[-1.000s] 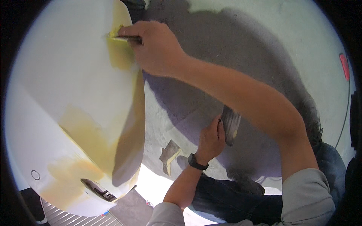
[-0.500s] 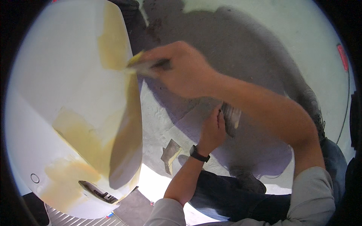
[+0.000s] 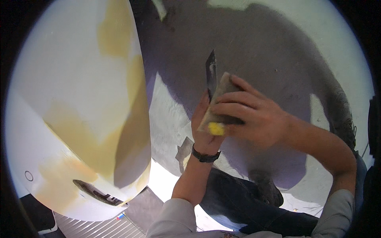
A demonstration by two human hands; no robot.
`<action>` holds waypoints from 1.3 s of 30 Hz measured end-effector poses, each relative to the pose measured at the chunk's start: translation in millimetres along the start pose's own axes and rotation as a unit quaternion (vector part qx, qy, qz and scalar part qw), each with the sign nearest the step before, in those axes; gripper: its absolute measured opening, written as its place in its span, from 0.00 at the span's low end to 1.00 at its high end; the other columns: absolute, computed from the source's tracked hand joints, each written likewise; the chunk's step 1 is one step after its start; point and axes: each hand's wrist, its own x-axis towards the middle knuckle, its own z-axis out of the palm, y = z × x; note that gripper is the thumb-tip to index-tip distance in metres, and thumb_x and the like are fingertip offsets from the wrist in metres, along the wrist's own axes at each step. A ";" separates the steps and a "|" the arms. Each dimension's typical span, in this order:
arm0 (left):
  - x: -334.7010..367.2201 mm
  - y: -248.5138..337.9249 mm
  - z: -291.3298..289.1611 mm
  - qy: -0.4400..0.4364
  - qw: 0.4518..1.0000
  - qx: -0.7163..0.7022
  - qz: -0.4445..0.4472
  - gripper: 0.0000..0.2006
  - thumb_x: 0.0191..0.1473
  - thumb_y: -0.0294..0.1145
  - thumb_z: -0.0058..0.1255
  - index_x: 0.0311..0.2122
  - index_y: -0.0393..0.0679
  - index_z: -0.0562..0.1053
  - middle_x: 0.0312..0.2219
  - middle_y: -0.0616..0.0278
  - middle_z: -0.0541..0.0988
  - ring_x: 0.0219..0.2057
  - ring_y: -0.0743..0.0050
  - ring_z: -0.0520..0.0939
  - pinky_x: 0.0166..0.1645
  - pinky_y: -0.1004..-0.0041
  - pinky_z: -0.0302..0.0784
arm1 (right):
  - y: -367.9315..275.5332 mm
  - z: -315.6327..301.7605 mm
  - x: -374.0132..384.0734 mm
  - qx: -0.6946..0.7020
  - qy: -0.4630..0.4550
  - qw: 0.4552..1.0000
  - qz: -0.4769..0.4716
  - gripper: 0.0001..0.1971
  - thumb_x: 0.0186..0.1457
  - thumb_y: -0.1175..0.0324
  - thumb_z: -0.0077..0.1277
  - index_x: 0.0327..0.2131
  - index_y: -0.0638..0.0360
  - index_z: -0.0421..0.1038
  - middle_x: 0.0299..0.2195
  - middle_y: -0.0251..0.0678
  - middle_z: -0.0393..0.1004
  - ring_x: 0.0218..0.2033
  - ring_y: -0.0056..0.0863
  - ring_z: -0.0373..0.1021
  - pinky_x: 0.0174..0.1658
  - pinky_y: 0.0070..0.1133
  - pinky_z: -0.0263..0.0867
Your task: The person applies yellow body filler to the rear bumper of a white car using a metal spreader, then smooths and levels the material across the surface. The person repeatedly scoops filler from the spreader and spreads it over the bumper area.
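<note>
My left hand is closed on a thin dark plate, which stands nearly edge-on above the fingers. In front of it, my right hand grips a flat grey-beige rectangular piece with a bright yellow lump at its lower corner. This piece covers part of my left hand; whether it touches the dark plate I cannot tell. To the left lies a large white curved panel with smeared yellowish patches. Both hands are apart from it.
On the floor beside my left wrist lies a greyish angular scrap. A slotted opening and a small ring mark are on the panel's near end. Below it is a ribbed surface. My shadow falls across the floor.
My right hand has moved away from the panel's edge, rightward and down, to my left hand. My left hand has shifted left and up, turning the dark plate nearly edge-on.
</note>
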 end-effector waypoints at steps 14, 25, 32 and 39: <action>14.5 0.0 28.4 -0.022 0.984 -0.154 -0.091 0.19 0.68 0.44 0.40 0.55 0.43 0.69 0.34 0.71 0.76 0.30 0.84 0.75 0.33 0.79 0.72 | 52.9 -55.0 -33.1 0.077 0.223 0.839 0.490 0.21 0.58 0.67 0.56 0.56 0.53 0.70 0.47 0.43 0.73 0.52 0.36 0.69 0.61 0.39 0.60; 18.5 9.8 68.3 -0.083 0.982 -0.170 -0.018 0.19 0.69 0.45 0.38 0.56 0.44 0.69 0.38 0.71 0.75 0.32 0.85 0.73 0.37 0.81 0.71 | 8.1 -66.3 3.3 0.104 0.230 0.872 0.418 0.26 0.65 0.67 0.48 0.64 0.63 0.59 0.49 0.39 0.73 0.47 0.24 0.68 0.54 0.25 0.64; 18.2 27.0 97.4 -0.121 0.930 -0.339 -0.075 0.20 0.68 0.45 0.40 0.57 0.44 0.69 0.35 0.72 0.76 0.30 0.86 0.72 0.34 0.79 0.70 | -24.1 -112.5 7.3 -0.158 -0.047 0.894 0.417 0.27 0.61 0.74 0.50 0.62 0.66 0.58 0.51 0.37 0.69 0.52 0.27 0.65 0.57 0.23 0.59; -1.0 79.1 114.6 -0.094 0.966 0.194 0.144 0.21 0.70 0.39 0.37 0.59 0.36 0.65 0.32 0.64 0.75 0.30 0.82 0.71 0.36 0.78 0.69 | -69.7 -226.3 68.5 -0.238 0.047 0.931 0.271 0.27 0.55 0.78 0.51 0.59 0.70 0.60 0.36 0.40 0.66 0.32 0.26 0.64 0.37 0.23 0.62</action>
